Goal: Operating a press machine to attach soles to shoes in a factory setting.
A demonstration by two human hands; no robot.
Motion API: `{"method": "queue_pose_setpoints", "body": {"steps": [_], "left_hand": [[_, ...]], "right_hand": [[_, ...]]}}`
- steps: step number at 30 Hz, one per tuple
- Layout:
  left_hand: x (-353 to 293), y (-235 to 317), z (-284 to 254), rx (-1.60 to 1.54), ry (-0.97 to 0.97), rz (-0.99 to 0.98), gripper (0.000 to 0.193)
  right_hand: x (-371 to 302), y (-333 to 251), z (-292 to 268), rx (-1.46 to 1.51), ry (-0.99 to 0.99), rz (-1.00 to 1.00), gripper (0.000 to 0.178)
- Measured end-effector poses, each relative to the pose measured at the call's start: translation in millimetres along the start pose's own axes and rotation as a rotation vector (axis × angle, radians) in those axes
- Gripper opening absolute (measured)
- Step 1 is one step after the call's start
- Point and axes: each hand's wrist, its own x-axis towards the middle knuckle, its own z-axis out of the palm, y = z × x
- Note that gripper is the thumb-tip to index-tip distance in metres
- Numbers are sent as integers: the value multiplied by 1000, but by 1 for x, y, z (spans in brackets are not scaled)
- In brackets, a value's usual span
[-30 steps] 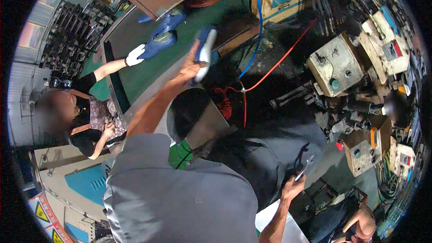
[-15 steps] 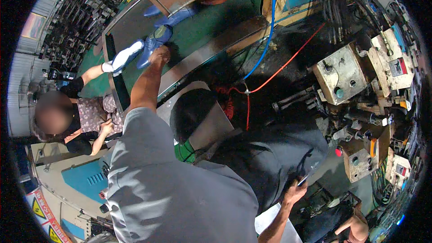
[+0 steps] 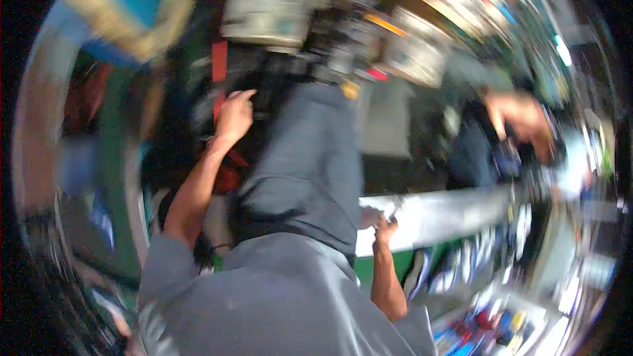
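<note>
My left hand (image 3: 236, 117) is raised over the dark gap in front of the machine, near a red hose (image 3: 219, 66). Its fingers look loosely apart, with nothing visible in them. Lower right, my right hand (image 3: 387, 229) is closed around a small metal hand tool (image 3: 397, 208), too blurred to name more closely. That hand is over a pale, shiny flat surface (image 3: 455, 217). Blue shoes (image 3: 100, 221) show smeared on the green belt at far left, away from both hands.
Pale control boxes (image 3: 269, 10) stand ahead of me, with another box (image 3: 419, 49) further right. A co-worker (image 3: 521, 122) bends over at the right. Several shoes (image 3: 455, 269) line the pale surface's near side. Colourful items (image 3: 488, 326) lie lower right.
My view has swung to the right. My left hand has come away from the blue shoe on the belt. My right hand still holds the tool, now over the pale surface.
</note>
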Motion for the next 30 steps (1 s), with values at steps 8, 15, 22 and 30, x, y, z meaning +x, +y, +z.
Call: {"method": "queue_pose_setpoints", "body": {"steps": [8,15,22,30], "left_hand": [[14,139,148,-97,-340,454,36],[18,125,158,38,-399,506,48],[9,134,168,69,-372,520,45],[11,142,176,110,-316,462,47]], "right_hand": [[-20,-1,-23,-641,261,-91,50],[-20,5,-186,-984,580,-341,91],[18,26,-352,-997,109,340,110],[-39,51,-240,-415,363,284,113]]}}
